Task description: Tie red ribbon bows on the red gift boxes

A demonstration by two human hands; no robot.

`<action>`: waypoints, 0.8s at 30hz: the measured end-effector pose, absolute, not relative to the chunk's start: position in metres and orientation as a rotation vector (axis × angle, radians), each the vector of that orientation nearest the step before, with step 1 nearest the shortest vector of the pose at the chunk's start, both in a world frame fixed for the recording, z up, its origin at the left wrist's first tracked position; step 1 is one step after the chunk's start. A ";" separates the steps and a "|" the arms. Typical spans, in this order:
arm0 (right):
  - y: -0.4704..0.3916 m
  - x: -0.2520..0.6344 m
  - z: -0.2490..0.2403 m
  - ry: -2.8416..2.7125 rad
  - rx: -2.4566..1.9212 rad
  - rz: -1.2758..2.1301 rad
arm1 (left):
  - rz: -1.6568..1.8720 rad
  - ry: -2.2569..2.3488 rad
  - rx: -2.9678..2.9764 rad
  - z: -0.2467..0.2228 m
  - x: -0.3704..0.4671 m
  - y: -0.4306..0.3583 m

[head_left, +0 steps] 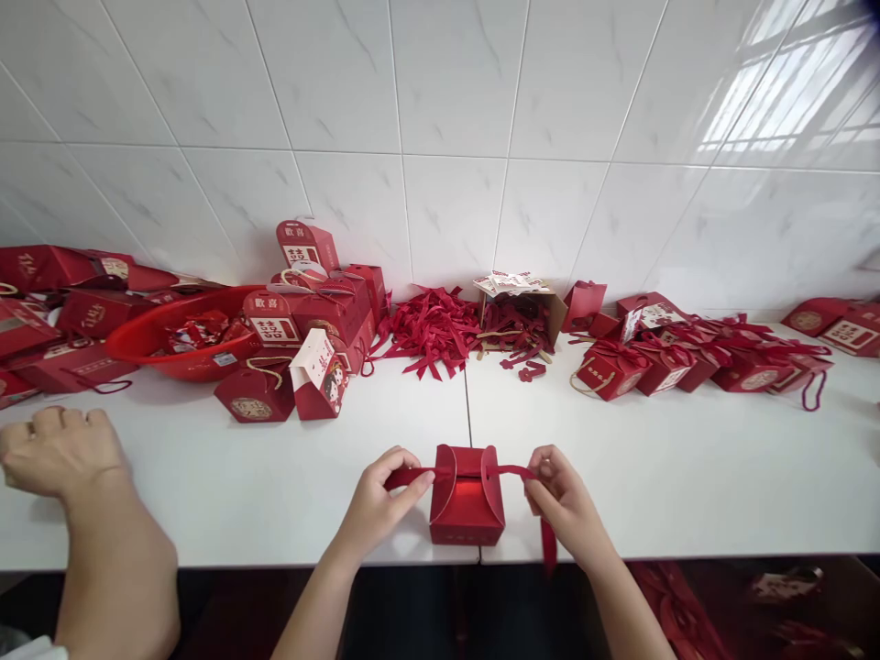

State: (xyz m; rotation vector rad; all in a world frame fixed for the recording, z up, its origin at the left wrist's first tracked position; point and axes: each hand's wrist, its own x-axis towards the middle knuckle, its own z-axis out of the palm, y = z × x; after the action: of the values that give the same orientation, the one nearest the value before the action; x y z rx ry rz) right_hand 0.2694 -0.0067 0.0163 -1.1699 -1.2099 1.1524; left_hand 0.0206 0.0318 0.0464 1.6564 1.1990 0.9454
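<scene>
A small red gift box (468, 527) stands at the front edge of the white table, its curved top flaps folded inward. Through the flaps runs a dark red ribbon (510, 470), stretched out to both sides. My left hand (386, 500) pinches the ribbon left of the box. On the other side, my right hand (562, 495) grips the ribbon's right part, and a loose tail hangs below the fingers past the table edge. Both hands are closed and apart from the box walls.
Another person's fist (65, 449) rests at far left. Behind are a red bowl (185, 367) of wrapped sweets, stacked red boxes (336, 302), a ribbon heap (436, 325), an open cardboard box (554, 316) and several ribbon-tied boxes (611, 371). A tiled wall (454, 211) closes the back.
</scene>
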 end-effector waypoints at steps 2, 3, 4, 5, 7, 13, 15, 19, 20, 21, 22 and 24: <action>-0.007 0.275 0.020 -1.325 -1.253 0.905 | 0.995 1.208 1.744 0.056 0.014 0.032; -0.007 0.278 0.022 -1.397 -1.284 0.793 | 1.033 1.199 1.803 0.059 0.012 0.033; -0.007 0.280 0.023 -1.466 -1.301 0.692 | 1.078 1.183 1.867 0.060 0.009 0.034; -0.007 0.283 0.024 -1.527 -1.300 0.598 | 1.137 1.165 1.927 0.061 0.007 0.036; -0.005 0.287 0.023 -1.603 -1.254 0.423 | 1.261 1.158 2.016 0.055 0.003 0.040; -0.003 0.288 -0.007 -1.680 -1.146 0.135 | 1.394 1.379 1.957 0.002 0.000 0.051; -0.004 0.284 -0.021 -1.673 -1.146 0.119 | 1.382 1.466 1.895 -0.016 0.002 0.049; -0.010 0.278 -0.039 -1.612 -1.202 0.155 | 1.308 1.475 1.883 -0.029 0.000 0.039; -0.013 0.277 -0.040 -1.601 -1.241 0.178 | 1.304 1.465 1.867 -0.028 -0.002 0.035; -0.017 0.278 -0.040 -1.593 -1.280 0.211 | 1.304 1.471 1.839 -0.027 -0.005 0.032; -0.021 0.279 -0.039 -1.584 -1.316 0.255 | 1.299 1.499 1.799 -0.026 -0.009 0.028; -0.031 0.282 -0.034 -1.531 -1.354 0.346 | 1.243 1.615 1.700 -0.024 -0.016 0.019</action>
State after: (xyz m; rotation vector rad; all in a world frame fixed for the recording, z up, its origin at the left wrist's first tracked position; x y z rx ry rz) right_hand 0.2824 -0.0311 -0.0343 -1.3537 -1.5308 0.3457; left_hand -0.0161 0.0195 -0.0245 1.6997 1.6151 1.2426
